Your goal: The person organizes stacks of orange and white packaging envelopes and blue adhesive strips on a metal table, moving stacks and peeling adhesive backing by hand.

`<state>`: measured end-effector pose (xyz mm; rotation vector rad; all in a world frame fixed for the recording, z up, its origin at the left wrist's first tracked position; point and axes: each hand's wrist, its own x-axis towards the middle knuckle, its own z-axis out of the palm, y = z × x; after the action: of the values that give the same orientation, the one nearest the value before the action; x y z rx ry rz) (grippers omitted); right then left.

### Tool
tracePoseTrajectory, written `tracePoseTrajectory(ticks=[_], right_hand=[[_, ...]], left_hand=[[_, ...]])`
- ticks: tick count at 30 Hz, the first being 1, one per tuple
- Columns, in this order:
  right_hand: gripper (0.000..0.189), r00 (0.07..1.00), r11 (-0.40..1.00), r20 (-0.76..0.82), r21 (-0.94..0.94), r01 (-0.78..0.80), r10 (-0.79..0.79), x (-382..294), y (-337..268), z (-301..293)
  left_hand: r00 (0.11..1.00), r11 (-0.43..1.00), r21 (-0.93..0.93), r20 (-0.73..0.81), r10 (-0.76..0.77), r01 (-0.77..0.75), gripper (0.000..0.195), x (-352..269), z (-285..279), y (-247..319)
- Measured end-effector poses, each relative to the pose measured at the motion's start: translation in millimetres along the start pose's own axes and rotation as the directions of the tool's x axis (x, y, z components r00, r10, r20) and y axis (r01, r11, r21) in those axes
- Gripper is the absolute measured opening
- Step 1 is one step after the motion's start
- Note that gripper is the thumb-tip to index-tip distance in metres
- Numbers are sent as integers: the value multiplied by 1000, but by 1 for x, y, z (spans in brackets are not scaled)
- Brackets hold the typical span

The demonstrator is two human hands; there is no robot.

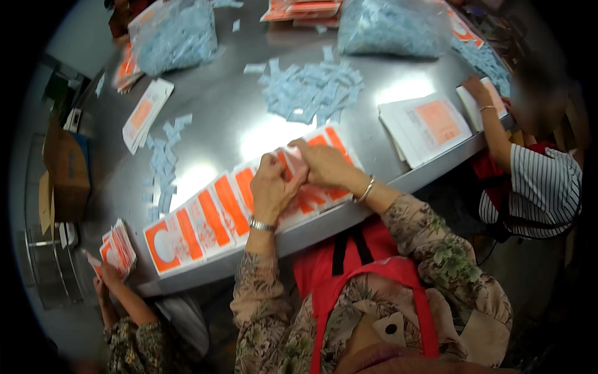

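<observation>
Both hands meet over a row of overlapping orange-and-white printed packets along the near edge of a metal table. My left hand, with a watch at the wrist, has its fingers curled near the row's right half. Touching it from the right, my right hand wears a bangle and bends its thumb and fingers inward. Something pale pink or white shows between the hands, too blurred to name, and which hand grips it is unclear. Beyond them lies a heap of small light-blue sachets; a narrow trail of blue sachets is at the left.
Clear plastic bags of blue sachets stand at the far side. White packets with orange panels are stacked at the right edge, beside a co-worker in stripes. Another co-worker's hands hold packets at lower left. A cardboard box stands left.
</observation>
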<state>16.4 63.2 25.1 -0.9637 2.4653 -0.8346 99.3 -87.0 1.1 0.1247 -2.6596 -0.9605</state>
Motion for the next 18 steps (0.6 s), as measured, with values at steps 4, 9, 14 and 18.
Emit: tracePoseTrajectory(ticks=[4, 9, 14, 18], right_hand=[[61, 998, 980, -51, 193, 47, -37, 1, 13, 6], [56, 988, 942, 155, 330, -55, 3, 8, 34, -16], [26, 982, 995, -164, -5, 97, -96, 72, 63, -46], [24, 986, 882, -121, -468, 48, -118, 107, 99, -44]], left_hand=[[997, 996, -54, 45, -69, 71, 37, -1, -16, -3], [982, 979, -135, 126, -137, 154, 19, -7, -22, -8], [996, 970, -229, -3, -86, 83, 15, 5, -12, 2], [997, 970, -227, 23, -79, 83, 18, 10, -10, 5]])
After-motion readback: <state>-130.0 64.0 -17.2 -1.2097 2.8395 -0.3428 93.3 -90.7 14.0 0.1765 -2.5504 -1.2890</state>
